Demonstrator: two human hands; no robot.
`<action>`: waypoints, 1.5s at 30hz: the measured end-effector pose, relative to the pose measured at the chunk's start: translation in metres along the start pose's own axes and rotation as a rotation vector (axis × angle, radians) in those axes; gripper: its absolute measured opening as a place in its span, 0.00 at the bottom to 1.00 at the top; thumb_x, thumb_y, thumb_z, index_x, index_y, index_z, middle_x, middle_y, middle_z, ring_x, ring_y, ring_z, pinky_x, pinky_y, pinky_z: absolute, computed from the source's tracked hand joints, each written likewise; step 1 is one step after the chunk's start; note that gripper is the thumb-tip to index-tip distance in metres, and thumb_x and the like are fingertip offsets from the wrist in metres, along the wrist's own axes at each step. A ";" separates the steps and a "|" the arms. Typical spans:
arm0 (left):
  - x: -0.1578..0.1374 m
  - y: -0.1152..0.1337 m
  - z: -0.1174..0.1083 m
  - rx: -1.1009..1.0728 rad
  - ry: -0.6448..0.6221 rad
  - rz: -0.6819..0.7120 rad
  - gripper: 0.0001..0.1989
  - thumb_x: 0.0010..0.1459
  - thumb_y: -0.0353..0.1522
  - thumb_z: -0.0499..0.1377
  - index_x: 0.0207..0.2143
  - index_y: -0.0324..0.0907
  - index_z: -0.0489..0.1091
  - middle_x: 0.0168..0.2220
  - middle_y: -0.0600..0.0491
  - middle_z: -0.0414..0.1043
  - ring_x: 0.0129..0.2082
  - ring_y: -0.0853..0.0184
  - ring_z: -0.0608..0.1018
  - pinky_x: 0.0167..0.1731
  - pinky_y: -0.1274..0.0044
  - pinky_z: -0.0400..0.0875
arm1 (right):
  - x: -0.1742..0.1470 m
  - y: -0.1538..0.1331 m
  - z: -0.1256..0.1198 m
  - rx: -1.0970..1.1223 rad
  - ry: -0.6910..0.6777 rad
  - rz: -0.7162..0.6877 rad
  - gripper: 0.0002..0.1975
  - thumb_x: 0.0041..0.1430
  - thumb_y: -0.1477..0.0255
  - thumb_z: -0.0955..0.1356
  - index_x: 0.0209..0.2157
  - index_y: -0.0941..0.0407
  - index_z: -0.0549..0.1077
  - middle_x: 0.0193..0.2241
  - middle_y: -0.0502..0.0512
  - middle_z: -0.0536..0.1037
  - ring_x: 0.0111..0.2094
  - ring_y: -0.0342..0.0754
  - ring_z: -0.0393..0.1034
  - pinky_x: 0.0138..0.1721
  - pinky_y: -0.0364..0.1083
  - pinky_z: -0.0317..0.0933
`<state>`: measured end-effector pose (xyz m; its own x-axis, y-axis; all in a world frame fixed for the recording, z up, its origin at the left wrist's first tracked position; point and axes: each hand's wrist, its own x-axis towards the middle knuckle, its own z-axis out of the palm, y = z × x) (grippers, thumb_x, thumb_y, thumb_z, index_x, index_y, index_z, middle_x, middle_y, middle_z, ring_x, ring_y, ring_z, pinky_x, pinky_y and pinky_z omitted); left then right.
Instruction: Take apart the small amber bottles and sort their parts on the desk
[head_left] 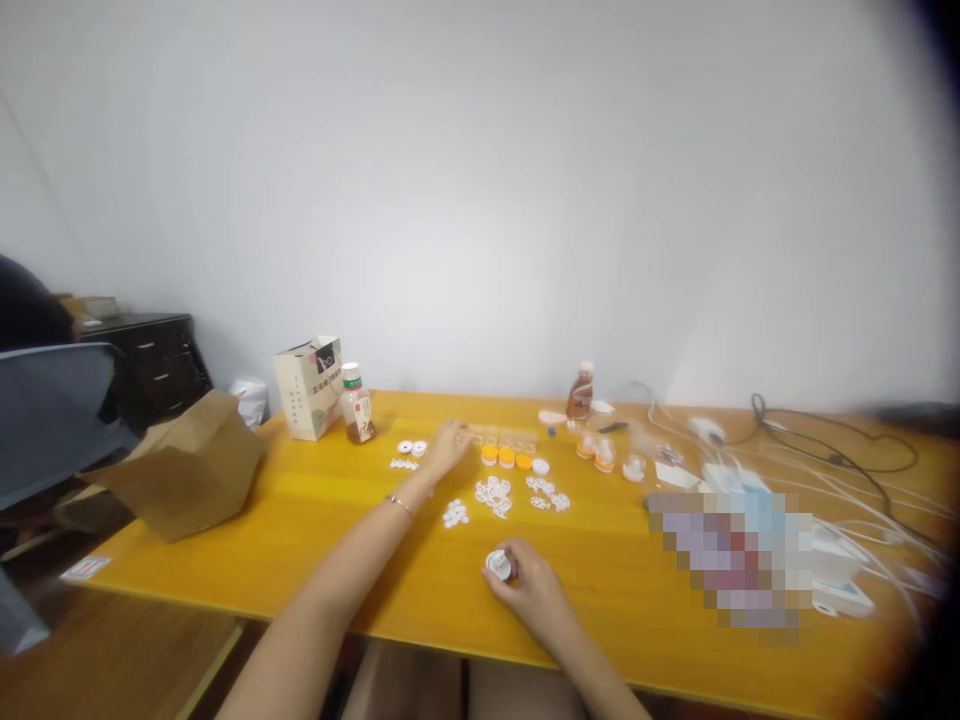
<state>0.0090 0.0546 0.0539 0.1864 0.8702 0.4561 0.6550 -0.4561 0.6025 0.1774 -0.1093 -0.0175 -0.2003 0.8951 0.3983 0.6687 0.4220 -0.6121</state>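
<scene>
My right hand (531, 582) is closed around a small round piece with a white face (498, 565), held just above the front of the table. My left hand (450, 447) reaches farther back, at the left end of a row of clear round pieces (506, 444). Its fingers are blurred, so their grip is unclear. Orange-topped round pieces (507, 458) and a white one (540, 467) stand in front of that row. Nearer are white perforated discs (493, 494), more such discs (547, 494) and small white pieces (455, 514).
White rings (412, 448) lie left of my left hand. A bottle (357, 405) and paper bag (306, 390) stand at the back left, a brown bottle (580, 392) at the back. Clear orange-based pieces (604, 455) and cables (840, 480) occupy the right. A brown bag (187, 465) sits left.
</scene>
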 end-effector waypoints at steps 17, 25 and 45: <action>-0.120 0.038 -0.006 -0.127 -0.515 0.431 0.13 0.55 0.38 0.55 0.38 0.38 0.67 0.34 0.51 0.70 0.33 0.71 0.72 0.35 0.81 0.65 | 0.006 0.002 -0.002 -0.040 -0.032 -0.058 0.05 0.47 0.70 0.64 0.25 0.56 0.68 0.20 0.50 0.69 0.23 0.44 0.62 0.24 0.40 0.55; -0.131 0.039 -0.002 -0.119 -0.189 0.467 0.09 0.59 0.32 0.48 0.38 0.40 0.64 0.33 0.50 0.69 0.34 0.69 0.71 0.37 0.78 0.64 | 0.006 0.002 -0.002 -0.067 -0.059 -0.053 0.09 0.50 0.67 0.63 0.27 0.56 0.72 0.19 0.49 0.67 0.23 0.45 0.62 0.24 0.41 0.55; -0.105 0.032 -0.001 -0.158 -0.075 0.309 0.11 0.54 0.38 0.55 0.35 0.39 0.65 0.30 0.54 0.68 0.28 0.72 0.69 0.31 0.81 0.64 | 0.031 -0.010 -0.035 0.386 0.017 0.130 0.21 0.53 0.56 0.60 0.37 0.58 0.73 0.29 0.56 0.76 0.31 0.49 0.69 0.34 0.45 0.63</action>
<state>0.0100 -0.0514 0.0261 0.4153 0.6953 0.5866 0.4392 -0.7179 0.5400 0.1897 -0.0909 0.0251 -0.1179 0.9433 0.3102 0.3689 0.3316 -0.8683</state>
